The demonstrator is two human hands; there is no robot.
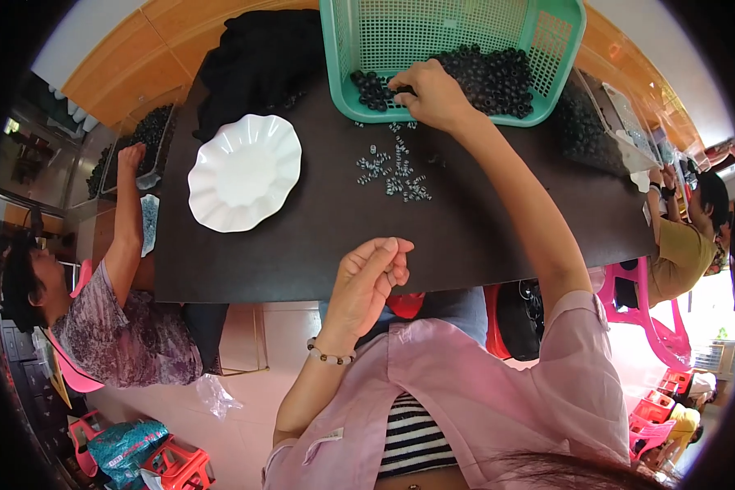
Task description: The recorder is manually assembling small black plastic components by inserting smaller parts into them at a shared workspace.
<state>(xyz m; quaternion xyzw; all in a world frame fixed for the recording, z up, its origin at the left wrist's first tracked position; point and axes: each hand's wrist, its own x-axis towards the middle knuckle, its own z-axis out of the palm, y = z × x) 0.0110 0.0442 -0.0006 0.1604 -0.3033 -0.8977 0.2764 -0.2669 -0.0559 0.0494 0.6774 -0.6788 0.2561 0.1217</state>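
My right hand reaches far forward into a teal plastic basket and rests on a heap of small black rings, its fingers curled among them. My left hand hovers over the near edge of the dark table, fingers loosely pinched together; I cannot tell whether anything small sits between them. A scatter of small grey ring-shaped pieces lies on the table between the two hands. A white scalloped plate, with nothing on it, stands to the left.
A black cloth bundle lies behind the plate. A person on the left reaches into a clear tray of black rings. Another person sits at the right by a clear bin. Pink and red stools stand below.
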